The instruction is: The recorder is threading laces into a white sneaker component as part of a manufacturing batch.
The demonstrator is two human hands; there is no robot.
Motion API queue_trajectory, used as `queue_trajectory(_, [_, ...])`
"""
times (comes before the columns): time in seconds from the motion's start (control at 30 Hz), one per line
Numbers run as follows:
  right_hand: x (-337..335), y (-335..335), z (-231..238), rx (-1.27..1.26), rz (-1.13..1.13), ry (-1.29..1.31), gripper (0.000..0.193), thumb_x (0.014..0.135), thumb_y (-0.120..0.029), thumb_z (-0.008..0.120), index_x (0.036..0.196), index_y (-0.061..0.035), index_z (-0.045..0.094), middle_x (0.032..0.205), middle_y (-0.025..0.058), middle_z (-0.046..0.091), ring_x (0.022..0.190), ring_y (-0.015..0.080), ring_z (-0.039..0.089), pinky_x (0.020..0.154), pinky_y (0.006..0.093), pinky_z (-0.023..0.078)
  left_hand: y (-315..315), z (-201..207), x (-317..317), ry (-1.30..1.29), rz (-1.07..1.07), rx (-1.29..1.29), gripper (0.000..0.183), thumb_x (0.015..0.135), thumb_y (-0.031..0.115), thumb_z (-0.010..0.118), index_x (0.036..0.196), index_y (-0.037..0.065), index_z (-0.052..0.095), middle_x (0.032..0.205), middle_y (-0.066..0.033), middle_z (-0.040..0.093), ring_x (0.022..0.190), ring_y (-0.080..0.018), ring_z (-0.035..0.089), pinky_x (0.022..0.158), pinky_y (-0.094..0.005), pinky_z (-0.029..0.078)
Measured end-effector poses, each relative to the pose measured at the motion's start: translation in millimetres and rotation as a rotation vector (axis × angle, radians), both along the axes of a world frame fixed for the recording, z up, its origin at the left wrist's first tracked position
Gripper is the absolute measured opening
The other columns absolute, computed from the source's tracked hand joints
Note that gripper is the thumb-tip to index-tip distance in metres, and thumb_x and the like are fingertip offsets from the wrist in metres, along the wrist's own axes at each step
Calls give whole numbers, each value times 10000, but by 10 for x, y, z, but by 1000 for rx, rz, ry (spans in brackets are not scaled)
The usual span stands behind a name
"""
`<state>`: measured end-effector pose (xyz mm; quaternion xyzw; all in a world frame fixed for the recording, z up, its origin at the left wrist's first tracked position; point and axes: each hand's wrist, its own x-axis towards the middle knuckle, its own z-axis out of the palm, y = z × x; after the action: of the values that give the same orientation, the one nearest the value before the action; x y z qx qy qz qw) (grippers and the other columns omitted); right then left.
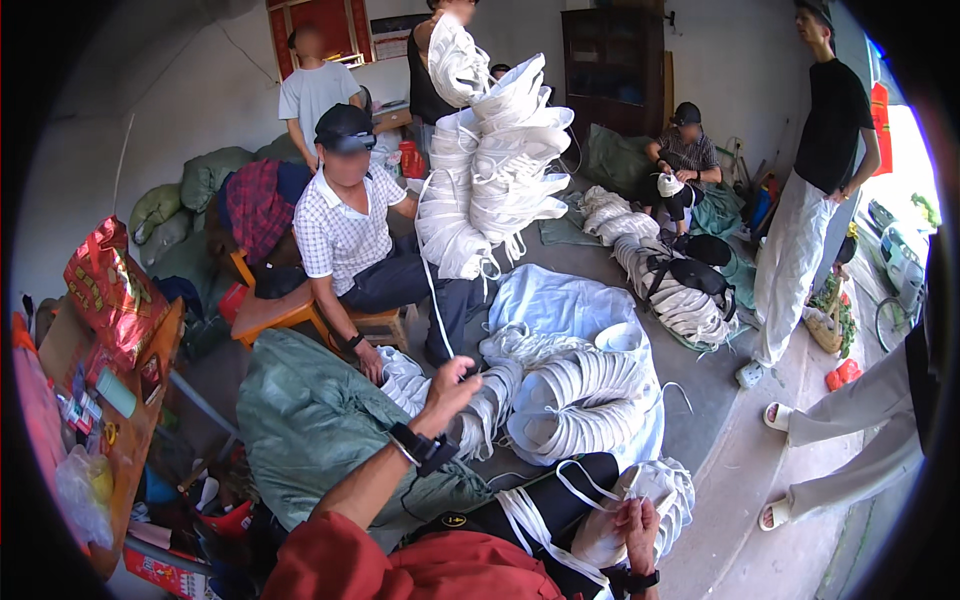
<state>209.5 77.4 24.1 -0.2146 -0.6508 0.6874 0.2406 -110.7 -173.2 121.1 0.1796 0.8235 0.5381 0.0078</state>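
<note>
My left hand (447, 394), raised in front of me, has its fingers curled at the lower end of a white cord (436, 305). That cord runs up to a tall bundle of stacked white fabric pieces, like shoe uppers (500, 165), which a standing person holds up. Over my lap, my right hand (638, 530) pinches the edge of a smaller stack of white uppers (676, 495); its fingertips partly hide the grip. A loop of white lace (580, 480) rises beside that stack. More white strips (530, 525) lie across my dark-clad lap.
Coiled white uppers (590, 400) lie on a pale sheet (560, 300) ahead. A green sack (310, 430) bulges at my left, near a cluttered wooden table (150, 430). A seated person (350, 220) faces me, close by. Another person (690, 160) works farther back; others stand around.
</note>
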Motion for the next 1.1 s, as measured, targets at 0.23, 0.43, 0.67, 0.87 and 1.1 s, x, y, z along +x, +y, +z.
queue_trajectory(0.23, [-55, 13, -8, 16, 37, 54, 330, 953, -264, 441, 785, -1, 550, 569, 40, 529, 498, 108, 518, 455, 223, 410, -273, 467, -787, -19, 296, 28, 599, 727, 279, 695, 1206, 14, 450, 1123, -232, 525, 1031, -291, 527, 860, -368, 428])
queue_trajectory(0.43, [-134, -21, -27, -42, 42, 33, 296, 949, -261, 452, 795, -22, 536, 582, 39, 537, 502, 111, 528, 452, 224, 422, -260, 931, -1171, -140, 212, 159, 816, 732, 423, 706, 1336, 63, 292, 1247, -210, 416, 1076, -263, 463, 863, -385, 412])
queue_trajectory(0.67, [-293, -152, 134, -1, 8, -30, 316, 946, -280, 454, 775, -31, 545, 578, 33, 536, 477, 98, 509, 426, 227, 425, -173, 1538, -1830, -32, 222, 297, 702, 814, 515, 571, 1220, -36, 412, 1102, -124, 537, 1043, -191, 494, 891, -318, 388])
queue_trajectory(0.87, [-361, -338, 482, -35, 61, -238, 258, 939, -270, 471, 944, -35, 577, 764, 10, 575, 635, 64, 503, 536, 203, 405, -388, 1949, -2430, 15, 14, 450, 837, 774, 708, 436, 1332, 89, 345, 1269, -94, 400, 1223, -233, 317, 987, -469, 248])
queue_trajectory(1.1, [-498, -424, 524, -44, 33, -231, 250, 932, -274, 483, 898, -48, 584, 740, 5, 566, 626, 74, 502, 519, 219, 397, -542, 1976, -3024, -221, -124, 470, 940, 735, 744, 452, 1352, 46, 329, 1300, -137, 389, 1176, -283, 382, 948, -432, 321])
